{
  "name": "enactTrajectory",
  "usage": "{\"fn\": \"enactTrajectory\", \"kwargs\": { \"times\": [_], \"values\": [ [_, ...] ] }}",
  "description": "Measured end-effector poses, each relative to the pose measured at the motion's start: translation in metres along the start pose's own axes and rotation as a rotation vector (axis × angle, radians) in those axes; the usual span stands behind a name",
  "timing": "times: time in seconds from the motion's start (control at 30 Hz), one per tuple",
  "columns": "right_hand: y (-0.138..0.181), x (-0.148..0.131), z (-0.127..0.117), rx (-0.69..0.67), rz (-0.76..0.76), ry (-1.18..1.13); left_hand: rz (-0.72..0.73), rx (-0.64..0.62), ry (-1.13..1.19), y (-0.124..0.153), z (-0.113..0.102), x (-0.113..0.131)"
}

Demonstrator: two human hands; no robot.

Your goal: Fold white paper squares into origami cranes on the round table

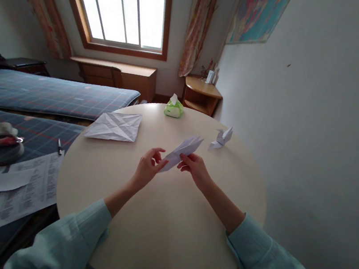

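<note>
Both hands hold a folded white paper (184, 149), long and pointed, just above the round beige table (159, 221). My left hand (148, 165) pinches the paper's near end with thumb and fingers. Gripping the same piece at its right side, my right hand (195, 167) has its fingers curled round the edge. The paper's far tip points up and to the right.
A finished white paper bird (221, 139) stands at the table's far right. A creased, unfolded white sheet (115, 126) lies at the far left, a green tissue pack (174, 108) at the far edge. Printed pages (23, 187) and a pen (59, 147) lie on the bed to the left.
</note>
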State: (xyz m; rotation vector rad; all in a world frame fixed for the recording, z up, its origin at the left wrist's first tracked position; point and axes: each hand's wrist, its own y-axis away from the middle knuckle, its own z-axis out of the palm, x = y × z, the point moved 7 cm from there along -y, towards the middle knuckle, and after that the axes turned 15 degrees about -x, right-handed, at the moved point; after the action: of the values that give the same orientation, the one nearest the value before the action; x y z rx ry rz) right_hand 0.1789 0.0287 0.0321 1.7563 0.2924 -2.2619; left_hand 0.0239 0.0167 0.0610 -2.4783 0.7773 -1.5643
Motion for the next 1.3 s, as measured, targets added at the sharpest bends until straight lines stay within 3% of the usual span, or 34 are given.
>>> {"fn": "enactTrajectory", "kwargs": {
  "times": [0.1, 0.3, 0.4, 0.6, 0.73, 0.83, 0.93, 1.07, 1.23, 1.3],
  "values": [
    [-0.001, 0.002, 0.003, -0.034, 0.022, 0.016, -0.008, -0.015, -0.077, -0.001, -0.001, 0.0],
    [0.001, 0.009, 0.014, -0.158, 0.109, -0.038, -0.117, -0.394, 0.172, -0.002, 0.029, -0.016],
    [0.002, 0.008, 0.014, -0.169, 0.104, -0.066, -0.151, -0.463, 0.22, 0.0, 0.036, -0.018],
    [0.003, 0.018, 0.016, -0.206, 0.209, -0.131, 0.08, -0.28, -0.213, 0.0, 0.018, 0.005],
    [0.002, 0.023, 0.02, -0.213, 0.214, -0.227, 0.209, -0.15, -0.348, 0.001, 0.009, 0.012],
    [0.002, 0.021, 0.02, -0.201, 0.152, -0.252, 0.207, -0.093, -0.391, 0.001, 0.007, 0.011],
    [0.0, 0.009, 0.01, -0.103, -0.009, -0.176, 0.173, -0.012, -0.402, 0.004, 0.002, 0.014],
    [0.004, -0.01, -0.009, 0.11, -0.249, -0.038, 0.081, 0.08, -0.212, 0.005, -0.006, 0.011],
    [0.005, -0.009, -0.002, 0.096, -0.253, 0.127, -0.084, -0.176, 0.358, -0.002, 0.019, -0.014],
    [0.006, -0.006, 0.005, 0.06, -0.226, 0.211, -0.128, -0.184, 0.451, -0.001, 0.025, -0.022]
  ]
}}
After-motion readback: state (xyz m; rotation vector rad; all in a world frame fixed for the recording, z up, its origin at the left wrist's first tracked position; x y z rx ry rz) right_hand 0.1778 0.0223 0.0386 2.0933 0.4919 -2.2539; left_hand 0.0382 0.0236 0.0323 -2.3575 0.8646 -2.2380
